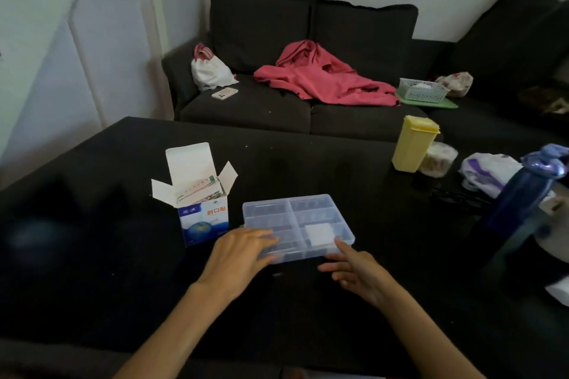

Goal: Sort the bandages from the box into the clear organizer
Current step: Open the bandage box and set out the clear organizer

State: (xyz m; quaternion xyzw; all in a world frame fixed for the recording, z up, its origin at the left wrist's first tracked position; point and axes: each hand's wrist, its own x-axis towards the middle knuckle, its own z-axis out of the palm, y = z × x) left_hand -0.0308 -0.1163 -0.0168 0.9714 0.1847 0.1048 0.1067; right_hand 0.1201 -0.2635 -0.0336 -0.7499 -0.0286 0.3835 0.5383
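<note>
Head camera looks down over a dark table (308,163), and nearest to us both bare forearms reach in from the bottom edge. The left hand (237,258) lies flat with straight fingers on the near left corner of the clear organizer (297,226), gripping nothing. The right hand (357,274) is loose too, its index finger stretched out to touch the organizer's near right edge, the other fingers relaxed and apart from it.

The organizer sits flat on the table, lid shut as far as I can tell, with a small white pad (318,234) showing through in a near right compartment. Just left of it, close but apart, stands the blue and white box (201,209), flaps open upward, with bandages (198,189) poking out of its top.

Further right on the table there is a yellow lidded container (414,143) with a clear tub (437,160) tucked against it, a white and purple bundle (489,174), and a dark blue bottle (523,194) at the right edge, partly blocking what lies beyond it.

Beyond the table runs a dark sofa (277,40). On its seat lie a white drawstring bag (211,71), a phone (224,93), a crumpled pink garment (326,77) and a white mesh basket (421,88) on a green mat (431,103).
</note>
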